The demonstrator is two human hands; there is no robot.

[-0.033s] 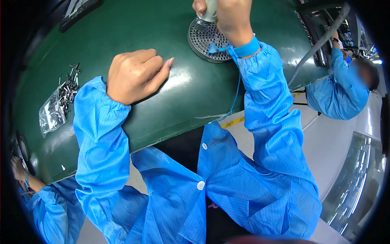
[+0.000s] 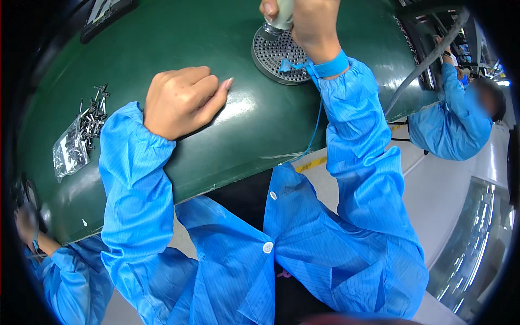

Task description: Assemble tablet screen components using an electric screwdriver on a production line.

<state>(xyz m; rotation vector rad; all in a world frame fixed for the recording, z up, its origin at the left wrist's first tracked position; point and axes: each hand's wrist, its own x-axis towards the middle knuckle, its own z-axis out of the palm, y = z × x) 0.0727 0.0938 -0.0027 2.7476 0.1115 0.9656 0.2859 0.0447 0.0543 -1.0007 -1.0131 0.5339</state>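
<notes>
My left hand (image 2: 181, 100) rests on the green table as a loose fist, thumb laid along the curled fingers. Nothing sticks out of it; its palm side is hidden. At the upper edge my right hand (image 2: 314, 24) is closed round a pale cylinder (image 2: 283, 15) with a shiny collar at its lower end. Its upper part is cut off by the picture. Just below is a round grey disc (image 2: 273, 59) dotted all over with small holes or studs. A blue wrist strap (image 2: 331, 65) circles my right wrist, its cord hanging toward the table's near edge.
Left of my left hand lies a clear plastic bag (image 2: 70, 151) with small black and silver screw-like parts (image 2: 93, 119) spilling from it. A dark-framed object (image 2: 108, 16) stands far left. A grey cable (image 2: 428, 65) crosses the right side. Co-workers in blue (image 2: 455, 119) sit at both sides.
</notes>
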